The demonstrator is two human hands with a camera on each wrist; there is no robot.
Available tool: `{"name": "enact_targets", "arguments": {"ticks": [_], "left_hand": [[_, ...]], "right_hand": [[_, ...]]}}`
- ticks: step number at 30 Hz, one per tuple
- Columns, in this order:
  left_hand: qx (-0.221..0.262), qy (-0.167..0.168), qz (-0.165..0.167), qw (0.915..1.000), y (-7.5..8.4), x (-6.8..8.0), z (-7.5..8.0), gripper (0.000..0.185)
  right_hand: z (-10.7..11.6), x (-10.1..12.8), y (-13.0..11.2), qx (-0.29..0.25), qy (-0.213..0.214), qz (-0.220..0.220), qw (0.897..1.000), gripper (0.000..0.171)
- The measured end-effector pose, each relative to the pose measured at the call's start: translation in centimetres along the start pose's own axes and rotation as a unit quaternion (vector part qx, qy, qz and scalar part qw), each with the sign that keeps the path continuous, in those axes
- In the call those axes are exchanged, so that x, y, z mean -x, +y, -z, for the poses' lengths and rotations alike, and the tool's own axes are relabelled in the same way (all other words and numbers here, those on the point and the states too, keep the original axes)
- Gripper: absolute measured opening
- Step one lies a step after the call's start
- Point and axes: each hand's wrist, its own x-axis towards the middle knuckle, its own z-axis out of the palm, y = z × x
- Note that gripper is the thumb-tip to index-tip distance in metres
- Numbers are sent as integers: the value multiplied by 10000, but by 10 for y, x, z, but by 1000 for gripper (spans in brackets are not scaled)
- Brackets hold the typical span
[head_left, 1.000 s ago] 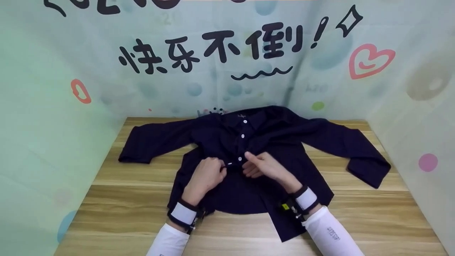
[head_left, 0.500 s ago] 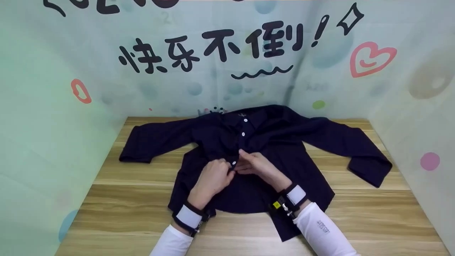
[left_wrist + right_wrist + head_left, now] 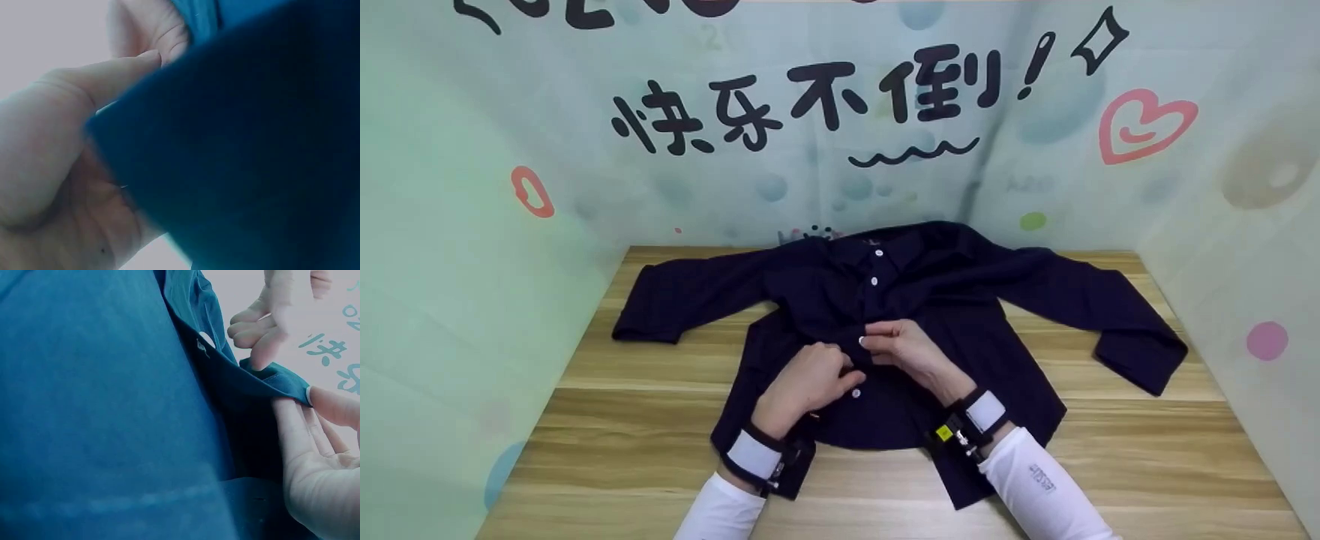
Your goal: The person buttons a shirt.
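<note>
A dark navy button shirt (image 3: pixel 825 300) lies front up, with its collar away from me and both sleeves spread. My right hand (image 3: pixel 911 352) pinches the edge of its front placket (image 3: pixel 253 382) between thumb and fingers, lifting it a little. Just left of that, my left hand (image 3: pixel 810 379) hovers over the shirt front, fingers loosely bent, with a gap between thumb and fingers. A white button (image 3: pixel 856 393) shows below the left fingers. In the left wrist view a blurred flap of cloth (image 3: pixel 225 146) hides much of the left fingers.
The shirt lies on a wood-grain table (image 3: pixel 622 442). A printed cloth backdrop (image 3: pixel 810 180) stands behind and on both sides. The left sleeve (image 3: pixel 682 296) and the right sleeve (image 3: pixel 1117 315) reach toward the table's sides. Two upper buttons show below the collar.
My left hand has let go of the placket and the lower button shows below it. My right hand has moved left and now pinches the placket edge.
</note>
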Motion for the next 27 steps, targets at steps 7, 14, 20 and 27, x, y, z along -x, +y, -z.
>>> {"name": "enact_targets", "arguments": {"ticks": [7,14,20,27], "left_hand": [[1125,600,639,9898,-17,-9,12,40],[2232,816,1501,9597,-28,-17,-4,39],[2761,947,1693,9413,-25,-22,-13,30],[2657,1183,1777,9401,-23,-27,-17,21]], "right_hand": [[-3,3,-2,-48,516,14,9987,22],[-3,3,0,-59,504,184,9985,18],[-5,3,-1,299,513,333,9977,19],[-4,6,-8,780,525,434,9946,24]]}}
